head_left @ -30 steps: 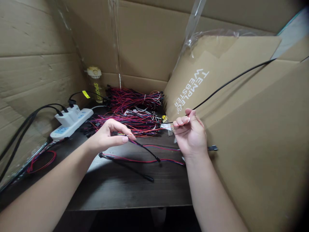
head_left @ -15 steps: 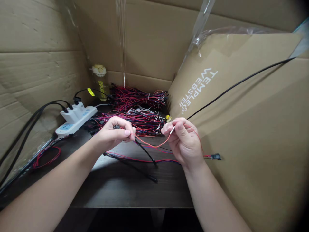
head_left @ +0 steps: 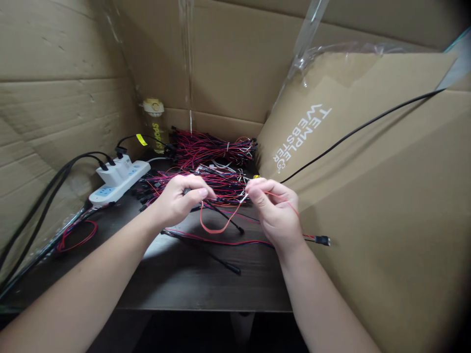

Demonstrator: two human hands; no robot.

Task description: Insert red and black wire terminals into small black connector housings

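My left hand (head_left: pixel 187 198) is closed around a wire harness, with a dark connector partly visible in its curled fingers. An orange-red wire (head_left: pixel 215 231) hangs in a loop between my hands. My right hand (head_left: pixel 274 206) pinches that wire near a short white sleeve (head_left: pixel 244 197), which sticks out from the fingertips toward the left. A black cable with a small tip (head_left: pixel 240 229) runs down and right below my left hand. Under both hands, a red and black cable (head_left: pixel 221 242) lies on the dark table (head_left: pixel 176 289), ending at a black connector (head_left: pixel 322 240) on the right.
Bundles of red and black wires (head_left: pixel 209 149) lie at the back. A white power strip (head_left: pixel 138 174) with plugs and a bottle (head_left: pixel 154 125) stand at the left. Cardboard walls (head_left: pixel 228 59) surround the table, and a black cable (head_left: pixel 353 132) crosses the right panel.
My hands have come closer together, and the orange-red wire sags in a deeper loop. The white sleeve has moved left with my right hand. The view has shifted slightly.
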